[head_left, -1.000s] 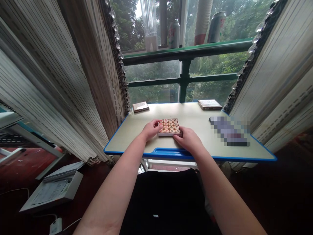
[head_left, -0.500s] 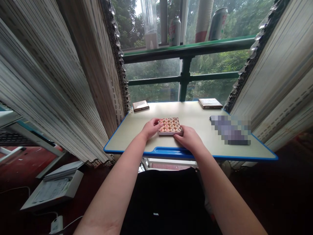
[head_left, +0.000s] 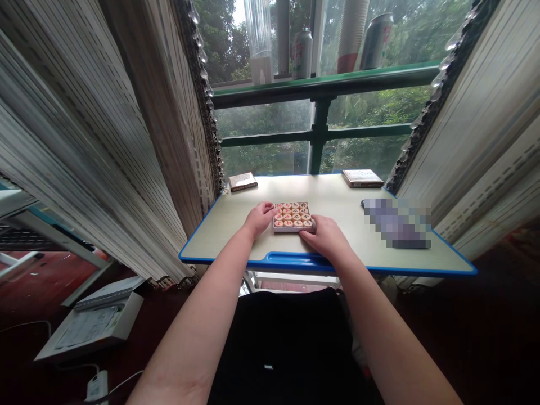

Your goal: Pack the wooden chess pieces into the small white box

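Note:
A shallow box of Chinese chess pieces (head_left: 292, 215) sits on the pale desk (head_left: 236, 225). Round wooden discs fill it in rows, red characters on the left and black ones on the right. My left hand (head_left: 260, 218) is beside the box's left edge, its fingertips close to or touching it; the thumb lies off the discs and the fingers are loosely apart. Around the right front corner my right hand (head_left: 328, 233) is closed, thumb along the front wall. The right hand's other fingers are partly hidden behind the box's side.
A small flat box (head_left: 243, 181) lies at the desk's back left, another flat box (head_left: 363, 178) at the back right. A blurred-out object (head_left: 394, 225) lies on the right. Cans (head_left: 377, 40) and stacked cups stand on the window ledge. Curtains hang on both sides.
My left thumb has drawn back to the left, off the discs at the box's edge. My right hand and the box stay nearly where they were.

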Demonstrator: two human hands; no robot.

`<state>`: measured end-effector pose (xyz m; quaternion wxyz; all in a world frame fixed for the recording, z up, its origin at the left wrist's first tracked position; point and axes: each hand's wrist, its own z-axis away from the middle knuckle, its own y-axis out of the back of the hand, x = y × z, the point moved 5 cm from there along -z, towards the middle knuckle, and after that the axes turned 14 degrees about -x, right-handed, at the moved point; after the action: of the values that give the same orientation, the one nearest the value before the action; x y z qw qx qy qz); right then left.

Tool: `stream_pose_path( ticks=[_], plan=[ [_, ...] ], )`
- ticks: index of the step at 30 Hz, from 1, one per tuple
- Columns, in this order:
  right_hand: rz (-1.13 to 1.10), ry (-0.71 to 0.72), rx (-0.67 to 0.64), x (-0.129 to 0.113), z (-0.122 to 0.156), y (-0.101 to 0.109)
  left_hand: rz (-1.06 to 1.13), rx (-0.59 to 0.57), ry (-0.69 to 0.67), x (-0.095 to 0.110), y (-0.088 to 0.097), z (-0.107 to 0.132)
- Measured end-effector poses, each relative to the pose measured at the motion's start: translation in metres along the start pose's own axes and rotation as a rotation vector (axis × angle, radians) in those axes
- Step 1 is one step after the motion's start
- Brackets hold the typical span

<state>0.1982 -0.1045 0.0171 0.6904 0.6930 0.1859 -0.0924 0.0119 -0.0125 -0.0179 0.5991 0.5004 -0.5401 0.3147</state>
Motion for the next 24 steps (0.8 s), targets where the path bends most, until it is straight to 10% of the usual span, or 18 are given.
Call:
stream_pose_path(
  ticks=[24],
  plan=[
    [0.268,-0.032,0.0,-0.013,-0.001,-0.006,-0.171,0.183,0.032,0.006,0.013,0.003]
  ],
)
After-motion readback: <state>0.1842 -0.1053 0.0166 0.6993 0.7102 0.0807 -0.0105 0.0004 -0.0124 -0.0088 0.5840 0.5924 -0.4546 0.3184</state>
